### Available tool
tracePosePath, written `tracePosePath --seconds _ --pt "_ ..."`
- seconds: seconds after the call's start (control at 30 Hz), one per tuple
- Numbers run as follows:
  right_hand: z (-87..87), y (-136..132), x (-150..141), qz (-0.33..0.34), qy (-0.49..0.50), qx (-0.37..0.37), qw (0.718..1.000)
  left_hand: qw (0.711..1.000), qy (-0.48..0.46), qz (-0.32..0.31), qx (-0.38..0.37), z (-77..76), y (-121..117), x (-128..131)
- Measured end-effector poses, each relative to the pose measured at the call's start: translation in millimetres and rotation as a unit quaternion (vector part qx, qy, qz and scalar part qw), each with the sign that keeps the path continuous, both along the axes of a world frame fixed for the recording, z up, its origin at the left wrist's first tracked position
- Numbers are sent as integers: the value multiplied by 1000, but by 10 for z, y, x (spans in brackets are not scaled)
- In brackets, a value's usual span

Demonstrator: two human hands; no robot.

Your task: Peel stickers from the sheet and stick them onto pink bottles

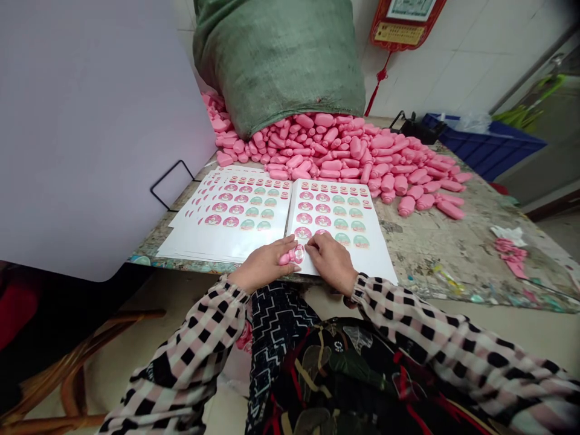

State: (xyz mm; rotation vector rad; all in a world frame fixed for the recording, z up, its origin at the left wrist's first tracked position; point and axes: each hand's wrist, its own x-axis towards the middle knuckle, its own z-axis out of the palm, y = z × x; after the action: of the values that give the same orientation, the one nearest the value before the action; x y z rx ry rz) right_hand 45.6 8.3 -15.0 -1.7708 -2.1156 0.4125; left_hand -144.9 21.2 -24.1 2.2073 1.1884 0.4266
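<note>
My left hand [267, 261] is closed around a small pink bottle [287, 258] just above the table's front edge. A round pink label [299, 254] shows on the side of the bottle that faces my right hand. Thumb and fingers of my right hand [331, 260] are pinched together close to that label; whether they grip its edge is hidden. Under both hands lies a white sticker sheet [378, 257] with rows of pink and green labels. To the left, more sticker sheets [194, 232] are fanned out in a stack.
A big heap of pink bottles [335, 154] spills from a green sack [285, 66] at the back. A blue crate [489, 148] stands at the back right. Pink scraps [512, 254] lie on the right of the worn table [421, 248]. A large pale panel [99, 133] rises at left.
</note>
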Motion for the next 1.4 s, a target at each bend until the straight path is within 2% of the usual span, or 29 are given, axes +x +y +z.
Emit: tracePosePath --seconds 0.23,0.47,0.63,0.8,0.9,1.0,1.07,1.1,1.13,1.2,1.23,1.27,1.3,1.33,1.4 --pt "48 -58 32 5 2 -8 1000 999 26 -22 14 4 13 -13" --pt "54 -7 -37 -22 0 -10 1000 999 31 -22 23 -22 19 -16" --pt "89 -54 -73 -23 23 26 999 1000 15 -18 15 -15 21 -15" --pt "161 -89 -13 -49 117 79 989 1000 -15 -14 -8 -17 19 -12" --pt "170 -49 84 -71 183 85 977 999 -34 12 -24 19 -40 -31" --pt "164 -25 159 -70 249 62 964 984 -126 120 -34 123 -188 -36" --pt "189 -50 168 -57 294 46 953 940 -255 209 -85 210 -315 6" --pt "216 -75 159 -47 313 38 948 901 -338 235 -136 248 -374 46" --pt "252 -108 145 -36 329 32 943 850 -421 242 -204 279 -424 99" --pt "339 -184 109 -10 350 18 936 724 -558 215 -343 314 -485 231" --pt "383 -221 95 1 355 14 935 664 -604 198 -394 317 -495 302" --pt "421 -256 87 10 356 10 934 617 -633 184 -429 314 -495 372" --pt "453 -287 86 18 353 8 935 585 -651 177 -450 306 -486 436" --pt "476 -312 92 23 347 7 938 566 -662 174 -461 297 -472 492" --pt "499 -347 121 27 332 8 943 554 -661 174 -475 281 -441 579"
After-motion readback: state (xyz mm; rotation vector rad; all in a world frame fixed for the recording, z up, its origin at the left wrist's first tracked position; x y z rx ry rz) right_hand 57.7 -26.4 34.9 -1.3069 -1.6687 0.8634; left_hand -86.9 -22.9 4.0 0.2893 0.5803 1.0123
